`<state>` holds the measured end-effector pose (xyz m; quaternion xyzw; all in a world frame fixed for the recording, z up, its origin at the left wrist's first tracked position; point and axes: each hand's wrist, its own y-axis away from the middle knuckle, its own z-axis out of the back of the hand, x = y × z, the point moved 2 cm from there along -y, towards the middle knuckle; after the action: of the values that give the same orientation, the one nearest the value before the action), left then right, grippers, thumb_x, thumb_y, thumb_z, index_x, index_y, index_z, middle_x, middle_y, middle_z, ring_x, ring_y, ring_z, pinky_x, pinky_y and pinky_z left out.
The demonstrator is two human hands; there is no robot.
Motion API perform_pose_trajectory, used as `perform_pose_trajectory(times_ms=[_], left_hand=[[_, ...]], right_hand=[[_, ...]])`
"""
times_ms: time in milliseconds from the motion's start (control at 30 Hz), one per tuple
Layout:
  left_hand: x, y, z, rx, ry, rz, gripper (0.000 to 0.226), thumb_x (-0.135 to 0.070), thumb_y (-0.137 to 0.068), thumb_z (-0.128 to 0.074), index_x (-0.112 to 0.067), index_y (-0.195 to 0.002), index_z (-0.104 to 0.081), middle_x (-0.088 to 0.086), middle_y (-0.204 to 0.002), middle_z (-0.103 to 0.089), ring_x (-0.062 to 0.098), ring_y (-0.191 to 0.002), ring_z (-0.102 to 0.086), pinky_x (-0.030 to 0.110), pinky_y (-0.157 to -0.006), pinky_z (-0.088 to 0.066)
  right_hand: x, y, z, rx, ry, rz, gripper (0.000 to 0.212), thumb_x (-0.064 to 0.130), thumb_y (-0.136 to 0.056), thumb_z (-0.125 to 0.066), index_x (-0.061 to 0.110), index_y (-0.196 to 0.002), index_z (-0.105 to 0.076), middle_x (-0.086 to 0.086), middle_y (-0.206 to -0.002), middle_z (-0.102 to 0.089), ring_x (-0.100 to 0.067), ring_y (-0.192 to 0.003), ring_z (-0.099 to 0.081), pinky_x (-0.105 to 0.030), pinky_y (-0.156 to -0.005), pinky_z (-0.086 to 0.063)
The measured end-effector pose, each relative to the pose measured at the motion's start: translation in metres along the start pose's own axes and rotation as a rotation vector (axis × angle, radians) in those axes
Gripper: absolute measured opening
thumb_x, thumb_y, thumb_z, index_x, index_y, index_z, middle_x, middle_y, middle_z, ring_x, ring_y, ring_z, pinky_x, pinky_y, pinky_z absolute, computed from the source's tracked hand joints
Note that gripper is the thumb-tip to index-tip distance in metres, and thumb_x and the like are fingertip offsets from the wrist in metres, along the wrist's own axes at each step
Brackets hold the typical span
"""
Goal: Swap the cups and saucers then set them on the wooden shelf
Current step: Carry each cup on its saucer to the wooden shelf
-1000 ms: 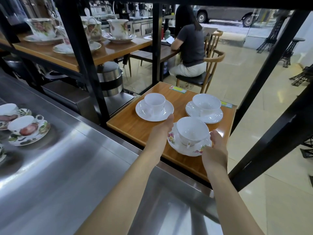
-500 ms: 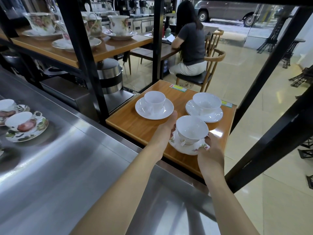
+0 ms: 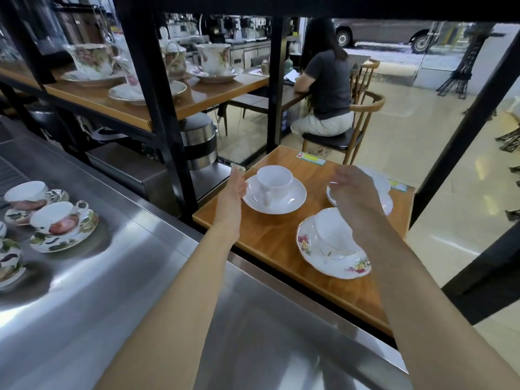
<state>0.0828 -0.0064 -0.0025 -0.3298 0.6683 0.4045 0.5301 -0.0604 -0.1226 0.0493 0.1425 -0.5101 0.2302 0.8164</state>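
Head view shows my left hand (image 3: 235, 190) open, empty, fingers touching the 9 o'clock rim of the plain white saucer (image 3: 274, 197) holding a white cup (image 3: 274, 181) on the wooden shelf (image 3: 270, 235). My right hand (image 3: 354, 190) hovers open and empty over the far white cup and saucer (image 3: 385, 198) at 1 o'clock. At 5 o'clock a white cup (image 3: 332, 235) sits on the floral saucer (image 3: 332, 260).
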Motion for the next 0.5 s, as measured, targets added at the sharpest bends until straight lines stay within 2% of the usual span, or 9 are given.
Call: perform_pose_trajectory(times_ms=[67, 133, 233, 300, 367, 400, 500], left_hand=[[-0.004, -0.014, -0.001, 0.081, -0.029, 0.036, 0.071, -0.062, -0.093, -0.023, -0.017, -0.146, -0.036, 0.006, -0.151, -0.039, 0.020, -0.138, -0.037, 0.036, -0.114, -0.021], [-0.006, -0.022, -0.004, 0.154, -0.034, 0.060, 0.073, -0.062, -0.094, -0.019, -0.014, -0.147, -0.031, 0.006, -0.153, -0.035, 0.022, -0.140, -0.033, 0.036, -0.114, -0.021], [-0.002, -0.033, -0.010, 0.219, -0.087, 0.029, 0.077, -0.066, -0.091, -0.016, -0.014, -0.145, -0.035, 0.008, -0.152, -0.036, 0.024, -0.140, -0.033, 0.038, -0.114, -0.021], [0.002, -0.042, -0.012, 0.241, -0.113, 0.015, 0.077, -0.069, -0.089, -0.016, -0.018, -0.139, -0.044, 0.006, -0.150, -0.040, 0.023, -0.139, -0.034, 0.038, -0.114, -0.021], [0.004, -0.047, -0.013, 0.240, -0.111, 0.020, 0.071, -0.070, -0.088, -0.016, -0.022, -0.120, -0.057, 0.005, -0.146, -0.045, 0.021, -0.137, -0.036, 0.040, -0.117, -0.020], [0.005, -0.050, -0.013, 0.239, -0.107, 0.016, 0.072, -0.071, -0.088, -0.016, -0.021, -0.119, -0.059, 0.004, -0.145, -0.046, 0.020, -0.137, -0.036, 0.041, -0.117, -0.019], [0.006, -0.053, -0.012, 0.245, -0.120, 0.000, 0.081, -0.071, -0.088, -0.015, -0.016, -0.137, -0.048, 0.002, -0.147, -0.044, 0.018, -0.138, -0.034, 0.040, -0.115, -0.018]], right_hand=[[0.008, -0.024, -0.020, 0.128, 0.194, 0.009, 0.044, 0.004, -0.097, -0.040, 0.013, -0.139, -0.044, -0.003, -0.143, -0.046, -0.022, -0.129, -0.044, -0.027, -0.101, -0.038], [0.011, -0.044, -0.037, 0.215, 0.267, -0.019, 0.037, 0.005, -0.099, -0.037, 0.007, -0.135, -0.045, -0.009, -0.134, -0.048, -0.024, -0.122, -0.047, -0.026, -0.095, -0.039], [0.005, -0.066, -0.056, 0.264, 0.311, -0.069, 0.027, 0.002, -0.096, -0.038, 0.004, -0.121, -0.049, -0.012, -0.107, -0.047, -0.022, -0.094, -0.047, -0.028, -0.081, -0.041], [-0.001, -0.077, -0.066, 0.287, 0.386, -0.051, 0.030, 0.001, -0.094, -0.039, 0.001, -0.123, -0.048, -0.011, -0.105, -0.047, -0.016, -0.080, -0.045, -0.024, -0.068, -0.038], [-0.004, -0.084, -0.075, 0.312, 0.449, -0.027, 0.024, 0.001, -0.092, -0.042, 0.004, -0.114, -0.052, -0.011, -0.100, -0.050, -0.010, -0.065, -0.040, -0.020, -0.055, -0.033], [-0.005, -0.087, -0.079, 0.318, 0.461, -0.019, 0.022, 0.000, -0.091, -0.044, 0.004, -0.110, -0.054, -0.011, -0.095, -0.051, -0.010, -0.061, -0.039, -0.019, -0.052, -0.032], [-0.007, -0.091, -0.084, 0.340, 0.442, -0.030, 0.029, -0.004, -0.088, -0.047, -0.002, -0.114, -0.057, -0.010, -0.087, -0.052, -0.015, -0.062, -0.044, -0.020, -0.056, -0.037]])
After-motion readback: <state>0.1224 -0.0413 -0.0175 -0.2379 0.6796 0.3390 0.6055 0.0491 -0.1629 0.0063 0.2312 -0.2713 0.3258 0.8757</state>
